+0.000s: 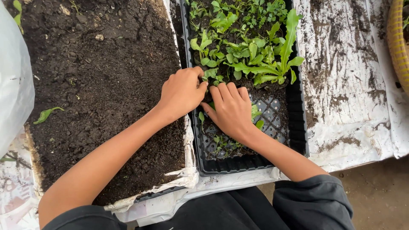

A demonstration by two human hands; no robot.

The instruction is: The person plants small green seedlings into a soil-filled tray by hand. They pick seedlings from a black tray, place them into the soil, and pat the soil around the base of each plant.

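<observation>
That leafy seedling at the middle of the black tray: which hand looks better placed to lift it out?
Probably the right hand: it lies inside the black tray, fingers pointing toward the seedling. The left hand sits at the tray's left edge, partly over the soil bed.

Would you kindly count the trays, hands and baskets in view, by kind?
Black seedling tray: 1
Soil-filled tray: 1
Hands, left hand and right hand: 2
Yellow basket: 1
Total: 5
</observation>
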